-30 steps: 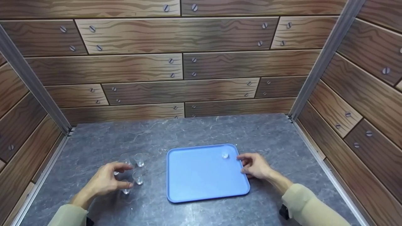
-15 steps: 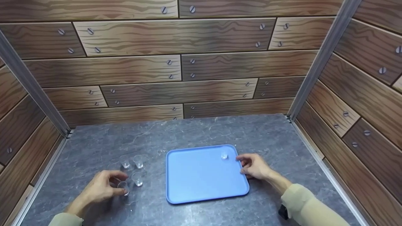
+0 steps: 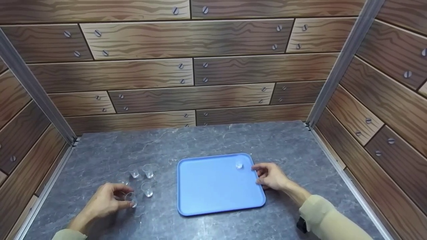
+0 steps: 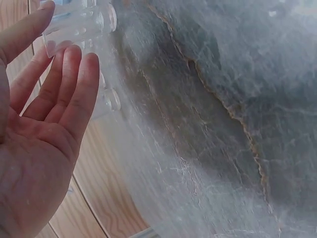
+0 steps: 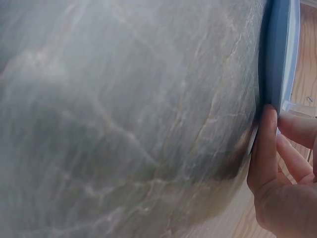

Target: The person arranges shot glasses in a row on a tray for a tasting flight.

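My left hand point(image 3: 108, 200) is at the near-left cup of a group, its thumb and fingertips around this small clear cup point(image 3: 132, 200). In the left wrist view the cup point(image 4: 81, 25) sits between thumb and fingers. Several more clear cups, such as one farther back point(image 3: 148, 171) and one to its right point(image 3: 147, 190), stand close by; another is partly hidden behind the hand. With thumb and fingers my right hand point(image 3: 273, 176) grips the right rim of a blue tray point(image 3: 217, 186). One clear cup point(image 3: 239, 164) stands in the tray's far right corner.
The tray lies on a grey marbled table point(image 3: 160, 146). Wood-patterned walls point(image 3: 193, 70) enclose the back and both sides, with metal posts point(image 3: 343, 63) at the corners.
My left hand has come down and slightly left from over the cups, and its fingers have closed in around the near-left cup. The right hand and tray have stayed put.
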Available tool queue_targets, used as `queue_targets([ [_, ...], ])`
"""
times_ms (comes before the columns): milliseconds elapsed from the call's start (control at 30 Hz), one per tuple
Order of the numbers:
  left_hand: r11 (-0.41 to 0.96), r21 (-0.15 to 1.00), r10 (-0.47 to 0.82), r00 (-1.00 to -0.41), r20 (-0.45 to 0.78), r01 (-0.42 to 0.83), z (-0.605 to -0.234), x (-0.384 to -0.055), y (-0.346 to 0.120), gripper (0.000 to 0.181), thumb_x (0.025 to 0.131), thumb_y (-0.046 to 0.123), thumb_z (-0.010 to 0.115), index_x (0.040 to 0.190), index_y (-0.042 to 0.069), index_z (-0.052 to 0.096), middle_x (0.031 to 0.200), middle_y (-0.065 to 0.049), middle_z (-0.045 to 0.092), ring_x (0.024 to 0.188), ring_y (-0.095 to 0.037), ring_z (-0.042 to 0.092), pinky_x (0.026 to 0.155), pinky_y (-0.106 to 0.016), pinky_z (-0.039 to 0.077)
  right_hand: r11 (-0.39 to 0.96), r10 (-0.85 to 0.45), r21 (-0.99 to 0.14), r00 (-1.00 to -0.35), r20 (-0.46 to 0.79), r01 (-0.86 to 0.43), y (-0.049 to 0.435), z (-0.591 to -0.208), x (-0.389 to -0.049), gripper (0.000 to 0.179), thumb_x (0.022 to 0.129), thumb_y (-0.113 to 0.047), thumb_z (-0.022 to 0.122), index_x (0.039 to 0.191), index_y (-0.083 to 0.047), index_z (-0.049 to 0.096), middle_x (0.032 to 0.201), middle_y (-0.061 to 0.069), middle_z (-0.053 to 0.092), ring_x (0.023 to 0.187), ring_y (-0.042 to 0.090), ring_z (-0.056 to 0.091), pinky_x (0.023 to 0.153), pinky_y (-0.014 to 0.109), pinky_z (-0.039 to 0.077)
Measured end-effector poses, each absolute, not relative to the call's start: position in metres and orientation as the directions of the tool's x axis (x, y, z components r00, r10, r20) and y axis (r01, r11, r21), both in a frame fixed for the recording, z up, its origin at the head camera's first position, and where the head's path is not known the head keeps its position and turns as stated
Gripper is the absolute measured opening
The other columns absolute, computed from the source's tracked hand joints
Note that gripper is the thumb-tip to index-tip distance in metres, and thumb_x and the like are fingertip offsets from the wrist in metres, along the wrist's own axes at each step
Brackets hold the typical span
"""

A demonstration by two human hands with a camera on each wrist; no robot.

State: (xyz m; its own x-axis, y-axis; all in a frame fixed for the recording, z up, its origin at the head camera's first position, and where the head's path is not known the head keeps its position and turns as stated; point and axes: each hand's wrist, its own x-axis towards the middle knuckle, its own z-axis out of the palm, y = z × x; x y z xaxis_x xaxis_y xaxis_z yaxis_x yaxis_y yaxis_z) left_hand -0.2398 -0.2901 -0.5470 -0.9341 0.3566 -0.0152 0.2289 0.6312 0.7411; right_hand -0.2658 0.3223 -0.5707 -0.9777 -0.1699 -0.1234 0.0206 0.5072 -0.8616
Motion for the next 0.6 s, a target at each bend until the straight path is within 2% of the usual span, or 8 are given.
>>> queue_targets([
  [233, 0.648, 0.726, 0.355, -0.935, -0.022, 0.229, -0.543, -0.239, -0.291, 0.043, 0.083, 0.019, 0.098, 0.120, 0.003, 0.083, 0.108, -0.010, 0.085, 0.092, -0.012, 0.076, 0.078, -0.021, 0.061, 0.489, -0.179, -0.872, -0.974, -0.135, 0.031, 0.322, -0.572, -0.267, 0.057, 0.086, 0.013, 0.074, 0.143, 0.008, 0.069, 0.102, 0.013, 0.066, 0.079, 0.014, 0.063, 0.060, 0.028, 0.062],
  [367, 0.651, 0.724, 0.358, -0.933, -0.029, 0.227, -0.536, -0.238, -0.293, 0.044, 0.084, 0.020, 0.097, 0.122, 0.002, 0.083, 0.106, -0.009, 0.084, 0.091, -0.007, 0.074, 0.078, -0.021, 0.061, 0.477, -0.194, -0.879, -0.972, -0.134, 0.026, 0.322, -0.572, -0.267, 0.059, 0.086, 0.014, 0.073, 0.144, 0.011, 0.066, 0.103, 0.015, 0.066, 0.079, 0.015, 0.061, 0.060, 0.029, 0.061],
  [600, 0.653, 0.700, 0.393, -0.919, 0.013, 0.290, -0.518, -0.241, -0.291, 0.041, 0.086, 0.020, 0.096, 0.120, 0.001, 0.083, 0.106, -0.009, 0.085, 0.092, -0.006, 0.074, 0.082, -0.023, 0.064, 0.508, -0.169, -0.861, -0.977, -0.132, 0.029, 0.323, -0.570, -0.266, 0.057, 0.086, 0.014, 0.075, 0.143, 0.008, 0.069, 0.103, 0.015, 0.068, 0.080, 0.015, 0.063, 0.062, 0.029, 0.062],
])
